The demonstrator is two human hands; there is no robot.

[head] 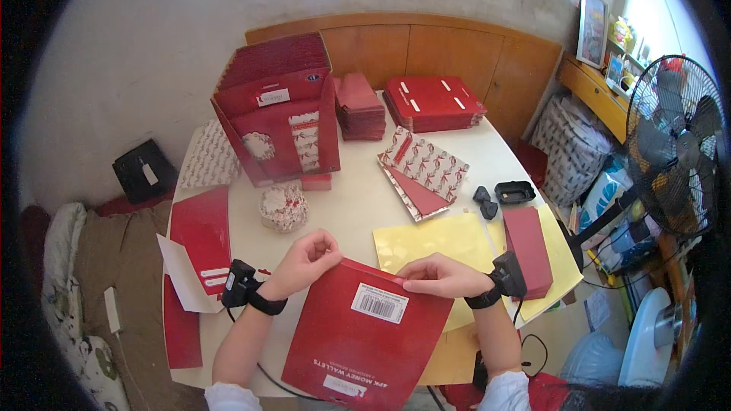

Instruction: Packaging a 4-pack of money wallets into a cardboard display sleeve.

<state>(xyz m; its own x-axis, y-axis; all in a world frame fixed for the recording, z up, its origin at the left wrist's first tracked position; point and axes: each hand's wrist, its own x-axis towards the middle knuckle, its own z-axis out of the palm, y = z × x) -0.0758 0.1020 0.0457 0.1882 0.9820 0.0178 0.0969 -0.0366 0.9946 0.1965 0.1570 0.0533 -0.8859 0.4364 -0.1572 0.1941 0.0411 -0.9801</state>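
A flat red printed cardboard sleeve (365, 342) lies before me, bearing a white barcode label and upside-down print. My left hand (305, 265) pinches its far left corner between thumb and fingers. At the far edge's right part, my right hand (442, 275) grips a narrow strip along that edge. Whether the strip is folded over, I cannot tell. Beyond my left hand stands a round bundle of white and red pieces (284, 207). Yellow sheets (428, 240) lie under and past my right hand, and a stack of dark red envelopes (528, 251) rests to its right.
A red display box (274, 142) filled with packs stands at the back left. Behind are stacked red envelopes (362, 108) and red sleeves (434, 103). Patterned wallets (425, 162), a black case (515, 192) and red card pieces (200, 222) lie around the table. A fan (677, 145) stands right.
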